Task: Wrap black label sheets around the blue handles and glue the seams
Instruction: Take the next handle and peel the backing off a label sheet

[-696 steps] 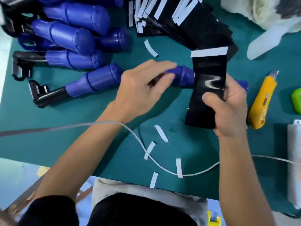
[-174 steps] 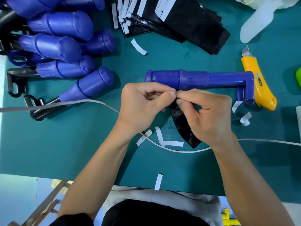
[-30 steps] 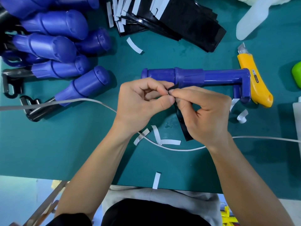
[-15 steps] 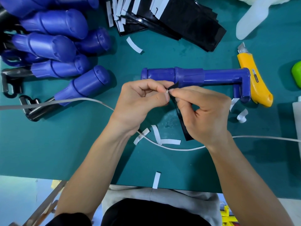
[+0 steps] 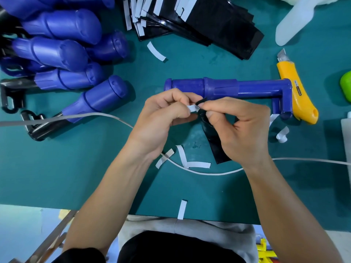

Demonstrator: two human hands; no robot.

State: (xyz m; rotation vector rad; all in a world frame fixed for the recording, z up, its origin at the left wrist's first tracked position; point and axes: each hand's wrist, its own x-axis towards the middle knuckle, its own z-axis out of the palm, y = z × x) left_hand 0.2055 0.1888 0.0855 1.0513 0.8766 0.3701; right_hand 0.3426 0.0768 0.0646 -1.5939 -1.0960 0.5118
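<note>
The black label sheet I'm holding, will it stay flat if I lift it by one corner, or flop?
Probably floppy: the black label sheet bends and droops below the right hand pinching its top corner. Likely very light: a fingertip pinch carries it. The left hand pinches a white backing strip at its edge, so that edge may be sticky.

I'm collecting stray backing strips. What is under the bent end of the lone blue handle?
One white strip pokes out from under the bent end of the blue handle; its rest is covered. The yellow knife seems to run under that corner too.
</note>
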